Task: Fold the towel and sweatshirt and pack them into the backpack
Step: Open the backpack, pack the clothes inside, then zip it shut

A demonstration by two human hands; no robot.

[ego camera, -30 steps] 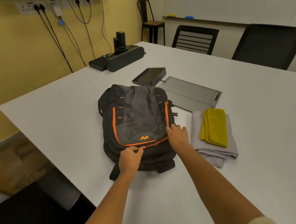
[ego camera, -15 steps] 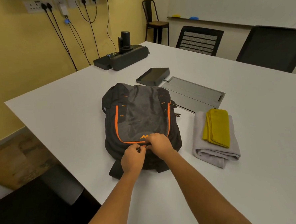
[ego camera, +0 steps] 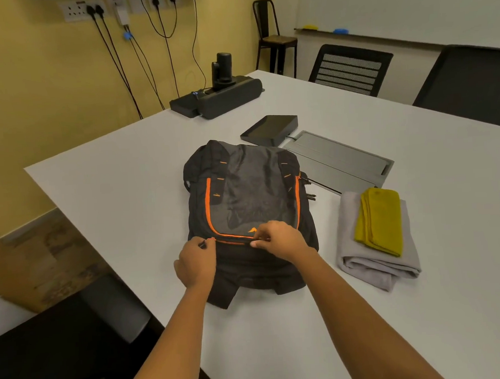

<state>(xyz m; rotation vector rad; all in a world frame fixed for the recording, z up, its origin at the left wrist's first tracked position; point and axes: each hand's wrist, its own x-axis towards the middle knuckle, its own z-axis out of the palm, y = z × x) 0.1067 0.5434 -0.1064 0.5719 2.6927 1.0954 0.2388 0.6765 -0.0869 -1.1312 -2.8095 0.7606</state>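
Note:
A black and grey backpack (ego camera: 249, 195) with an orange zipper lies flat on the white table (ego camera: 125, 182). My left hand (ego camera: 196, 263) pinches a zipper pull at the lower left of the orange zipper line. My right hand (ego camera: 278, 237) pinches the backpack at the zipper, just right of the left hand. To the right lies a folded grey sweatshirt (ego camera: 376, 260), and a folded yellow towel (ego camera: 379, 221) rests on top of it.
A black tray (ego camera: 270, 129) and a grey flat panel (ego camera: 337, 160) lie behind the backpack. A black device with a camera (ego camera: 222, 94) sits at the far table edge, cables hanging above. Black chairs (ego camera: 349, 69) stand along the far side; a dark chair (ego camera: 63, 356) is near left.
My right hand moved left from the backpack's right side to the zipper. My left hand has pulled the zipper pull to the left, apart from the right hand.

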